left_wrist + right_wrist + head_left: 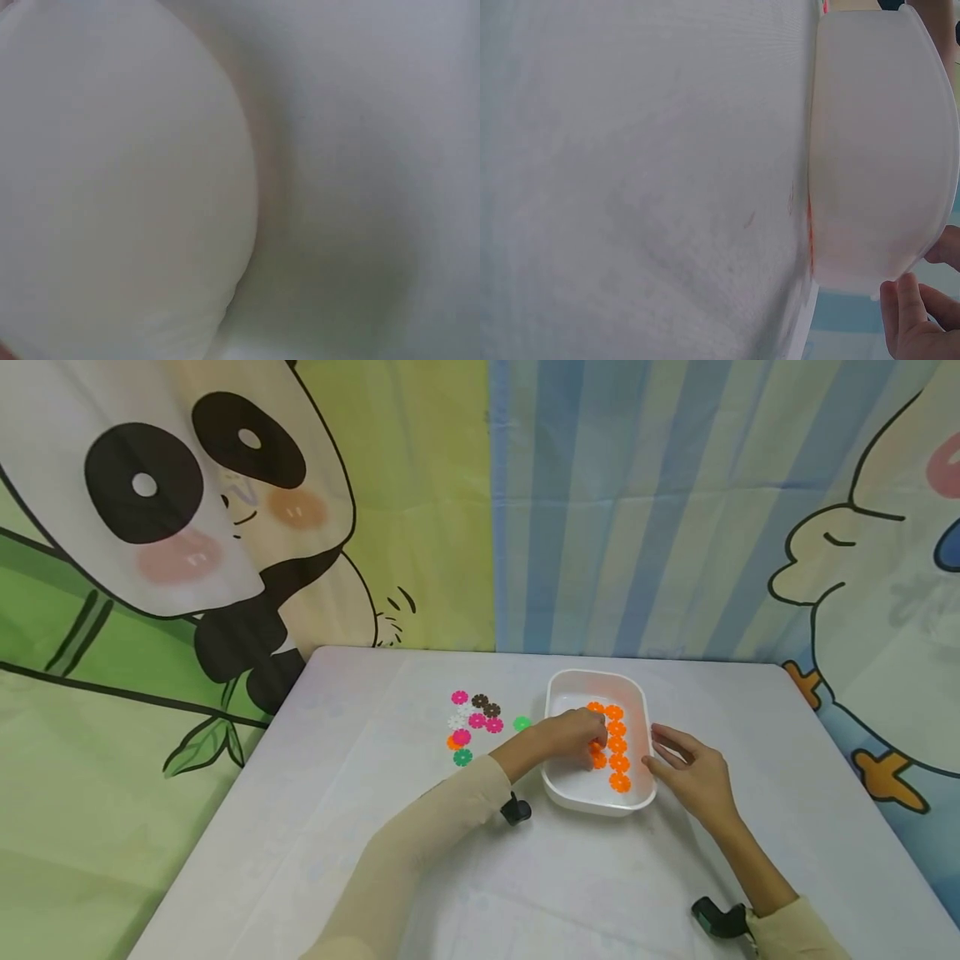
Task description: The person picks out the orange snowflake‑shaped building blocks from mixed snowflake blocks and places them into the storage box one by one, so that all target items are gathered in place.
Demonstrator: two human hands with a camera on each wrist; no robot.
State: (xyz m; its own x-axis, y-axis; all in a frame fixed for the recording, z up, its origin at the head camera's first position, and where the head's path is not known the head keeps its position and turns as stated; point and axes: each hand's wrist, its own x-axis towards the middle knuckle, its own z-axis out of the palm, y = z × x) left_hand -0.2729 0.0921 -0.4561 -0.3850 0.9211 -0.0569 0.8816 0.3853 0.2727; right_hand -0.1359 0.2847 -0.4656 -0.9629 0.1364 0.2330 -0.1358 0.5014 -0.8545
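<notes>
A white plastic tray point(564, 797) stands on the table with orange flower-shaped discs point(619, 763) inside, set in two columns. My left hand point(573, 732) reaches over the tray's left rim, its bent fingers down among the discs of the left column. An orange disc shows at its fingertips, but whether they pinch it is hidden. At the tray's right side, my right hand point(697, 777) lightly holds the rim, thumb and fingertips against it. The right wrist view shows the tray's outer wall point(877, 150) and those fingers point(911, 307). Only pale sleeve and blurred table fill the left wrist view.
Left of the tray lie loose flower discs: several pink point(477, 720), brown point(491, 710), white point(457, 722), green point(462, 757) and orange point(453, 743). A light green disc point(522, 723) lies near the tray's left wall. A printed curtain point(585, 510) hangs behind the table point(315, 827).
</notes>
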